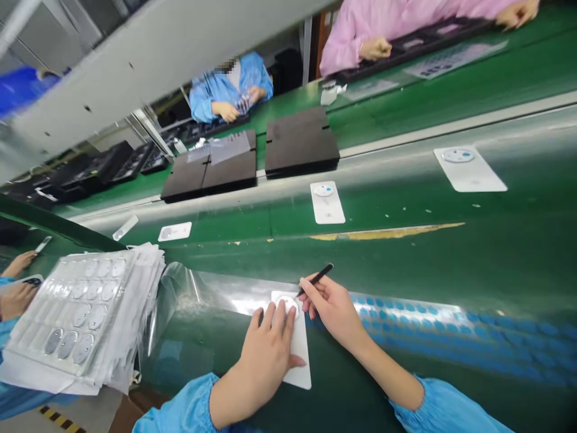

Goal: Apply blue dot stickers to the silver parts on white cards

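A white phone back cover (298, 376) with a round camera ring at its top lies on the green belt in front of me. My left hand (270, 343) rests flat over it, fingers stretched out and the thumb near its right edge. Between the fingertips of my right hand (331, 304) is a slim black pen-like tool (321, 273), perhaps tweezers. Its lower tip points down at the camera ring, close to my left fingertips; whether it touches cannot be made out. Under my right forearm runs a clear sheet with rows of blue round stickers (406, 319).
More white covers (327, 210) lie along the belt. A tray of round camera rings (85, 313) tops a paper stack at left. Black foam trays (302, 144) stand beyond. Co-workers in blue (202, 96) and pink sleeves (342, 42) sit opposite; another person's hands (18, 297) show at left.
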`<action>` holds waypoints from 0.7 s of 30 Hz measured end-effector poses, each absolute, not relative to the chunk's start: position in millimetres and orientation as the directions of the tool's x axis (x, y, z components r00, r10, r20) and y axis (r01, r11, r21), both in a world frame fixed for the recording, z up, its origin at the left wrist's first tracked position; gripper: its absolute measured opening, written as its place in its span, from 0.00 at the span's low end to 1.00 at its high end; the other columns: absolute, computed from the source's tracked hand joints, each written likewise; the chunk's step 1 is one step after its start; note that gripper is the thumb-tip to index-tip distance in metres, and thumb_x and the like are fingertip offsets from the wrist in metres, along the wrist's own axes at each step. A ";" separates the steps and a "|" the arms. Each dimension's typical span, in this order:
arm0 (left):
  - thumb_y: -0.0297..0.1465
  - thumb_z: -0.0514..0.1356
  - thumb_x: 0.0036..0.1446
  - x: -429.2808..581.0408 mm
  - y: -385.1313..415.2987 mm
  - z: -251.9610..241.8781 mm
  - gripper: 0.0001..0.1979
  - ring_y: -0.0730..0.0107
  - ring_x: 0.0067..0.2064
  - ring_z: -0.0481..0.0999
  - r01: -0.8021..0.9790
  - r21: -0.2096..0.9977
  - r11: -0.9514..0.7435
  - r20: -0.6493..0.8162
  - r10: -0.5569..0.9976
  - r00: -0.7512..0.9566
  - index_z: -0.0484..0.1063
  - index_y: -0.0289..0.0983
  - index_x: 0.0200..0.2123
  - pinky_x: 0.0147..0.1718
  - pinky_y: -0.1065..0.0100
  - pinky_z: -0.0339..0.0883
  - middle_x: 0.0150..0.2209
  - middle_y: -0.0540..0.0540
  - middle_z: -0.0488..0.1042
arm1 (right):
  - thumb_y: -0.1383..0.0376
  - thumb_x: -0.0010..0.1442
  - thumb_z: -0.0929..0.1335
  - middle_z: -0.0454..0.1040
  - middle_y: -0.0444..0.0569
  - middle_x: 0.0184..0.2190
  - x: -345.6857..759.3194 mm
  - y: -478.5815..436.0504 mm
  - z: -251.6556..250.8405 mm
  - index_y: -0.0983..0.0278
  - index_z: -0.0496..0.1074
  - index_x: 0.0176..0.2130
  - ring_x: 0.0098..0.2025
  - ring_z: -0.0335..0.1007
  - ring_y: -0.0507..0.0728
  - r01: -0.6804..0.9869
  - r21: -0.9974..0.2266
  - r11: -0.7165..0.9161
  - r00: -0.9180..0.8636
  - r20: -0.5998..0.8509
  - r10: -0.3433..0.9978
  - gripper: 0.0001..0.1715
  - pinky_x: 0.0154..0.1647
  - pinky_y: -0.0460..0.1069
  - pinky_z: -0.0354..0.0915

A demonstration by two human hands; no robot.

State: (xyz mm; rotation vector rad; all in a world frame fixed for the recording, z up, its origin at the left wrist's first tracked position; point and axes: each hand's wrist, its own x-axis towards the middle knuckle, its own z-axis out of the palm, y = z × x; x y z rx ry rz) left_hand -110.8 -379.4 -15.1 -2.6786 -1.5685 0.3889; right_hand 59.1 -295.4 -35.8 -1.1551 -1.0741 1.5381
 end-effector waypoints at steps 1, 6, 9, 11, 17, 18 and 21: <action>0.60 0.57 0.63 -111.4 -379.1 -14.7 0.48 0.44 0.69 0.65 0.858 -0.126 -0.498 -0.218 0.858 0.466 0.57 0.32 0.73 0.64 0.48 0.64 0.71 0.33 0.60 | 0.38 0.58 0.73 0.76 0.47 0.23 58.5 -295.1 -35.8 0.65 0.71 0.37 0.19 0.69 0.52 -0.156 -0.967 -0.203 -0.154 -0.179 0.972 0.33 0.18 0.46 0.65; 0.61 0.47 0.67 -114.0 -383.1 -1.3 0.48 0.40 0.74 0.56 0.886 0.024 -0.463 -0.262 0.853 0.452 0.46 0.32 0.76 0.68 0.43 0.57 0.75 0.33 0.48 | 0.37 0.59 0.72 0.75 0.48 0.23 57.1 -294.8 -39.8 0.65 0.72 0.37 0.18 0.67 0.52 -0.167 -0.970 -0.176 -0.159 -0.149 0.976 0.33 0.17 0.47 0.64; 0.57 0.45 0.71 -111.4 -389.6 -2.5 0.44 0.38 0.75 0.52 0.901 0.043 -0.432 -0.249 0.869 0.428 0.43 0.33 0.77 0.69 0.41 0.55 0.75 0.35 0.44 | 0.37 0.59 0.71 0.75 0.48 0.24 56.7 -295.7 -40.8 0.65 0.72 0.38 0.19 0.68 0.53 -0.167 -0.971 -0.169 -0.146 -0.145 0.979 0.33 0.18 0.48 0.65; 0.56 0.46 0.71 -108.4 -394.2 -11.6 0.44 0.36 0.75 0.51 0.904 0.019 -0.426 -0.210 0.883 0.420 0.42 0.32 0.77 0.69 0.40 0.56 0.75 0.34 0.43 | 0.37 0.59 0.71 0.75 0.48 0.24 56.5 -296.7 -38.9 0.65 0.72 0.38 0.19 0.69 0.54 -0.174 -0.972 -0.158 -0.143 -0.134 0.981 0.33 0.18 0.48 0.66; 0.58 0.50 0.67 -104.1 -400.3 -53.4 0.50 0.33 0.73 0.55 0.921 -0.104 -0.376 -0.014 0.926 0.377 0.33 0.33 0.77 0.65 0.36 0.60 0.75 0.34 0.44 | 0.37 0.59 0.71 0.74 0.46 0.22 53.2 -295.6 -36.7 0.64 0.72 0.37 0.18 0.68 0.53 -0.223 -0.966 -0.132 -0.133 -0.104 0.986 0.33 0.17 0.47 0.65; 0.58 0.51 0.66 -105.0 -400.2 -59.1 0.52 0.33 0.73 0.56 0.921 -0.120 -0.371 0.023 0.926 0.376 0.32 0.34 0.77 0.64 0.37 0.61 0.75 0.34 0.45 | 0.37 0.59 0.71 0.74 0.46 0.22 51.8 -294.7 -37.6 0.64 0.72 0.37 0.18 0.67 0.53 -0.233 -0.963 -0.133 -0.130 -0.105 0.986 0.32 0.17 0.47 0.64; 0.56 0.55 0.64 -107.8 -400.9 -69.6 0.54 0.34 0.71 0.60 0.913 -0.157 -0.376 0.149 0.905 0.399 0.30 0.34 0.77 0.62 0.39 0.63 0.74 0.34 0.51 | 0.38 0.58 0.72 0.73 0.44 0.21 46.6 -294.5 -37.6 0.64 0.71 0.36 0.17 0.65 0.50 -0.292 -0.944 -0.154 -0.126 -0.121 0.985 0.32 0.16 0.44 0.61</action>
